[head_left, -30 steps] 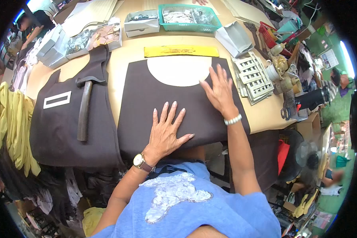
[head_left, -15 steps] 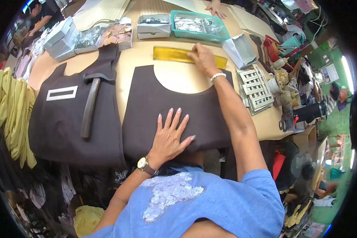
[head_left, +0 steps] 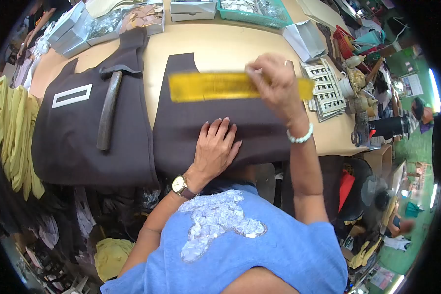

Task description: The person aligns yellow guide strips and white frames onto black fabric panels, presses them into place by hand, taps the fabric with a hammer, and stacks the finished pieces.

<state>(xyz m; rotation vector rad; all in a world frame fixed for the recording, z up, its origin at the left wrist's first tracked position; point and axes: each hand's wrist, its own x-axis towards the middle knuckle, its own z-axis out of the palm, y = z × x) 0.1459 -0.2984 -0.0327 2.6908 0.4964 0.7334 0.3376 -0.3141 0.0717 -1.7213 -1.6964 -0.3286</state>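
My right hand (head_left: 278, 88) pinches a yellow translucent ruler (head_left: 210, 87), blurred by motion, near its right end. The ruler is above the upper part of a dark brown fabric piece (head_left: 179, 127) with a curved cut-out at its top. My left hand (head_left: 214, 149) lies flat on the lower middle of this piece, fingers extended. To the left is another dark fabric piece (head_left: 73, 147), shaped with straps. On it rest a hammer (head_left: 110, 108) with a wooden handle and a white rectangular frame (head_left: 88, 91).
Along the table's far side stand a white box (head_left: 193, 11), a teal basket (head_left: 255, 17) and an open white box (head_left: 305, 41). Slotted templates (head_left: 323, 90) are stacked at right, beside jars and tools. Yellow cloth (head_left: 14, 132) hangs at the left edge. Another person's arm shows at top left.
My right hand has lifted the yellow ruler from the table beyond the fabric and brought it toward me, over the dark piece. My left hand stays on the fabric. The camera view has shifted.
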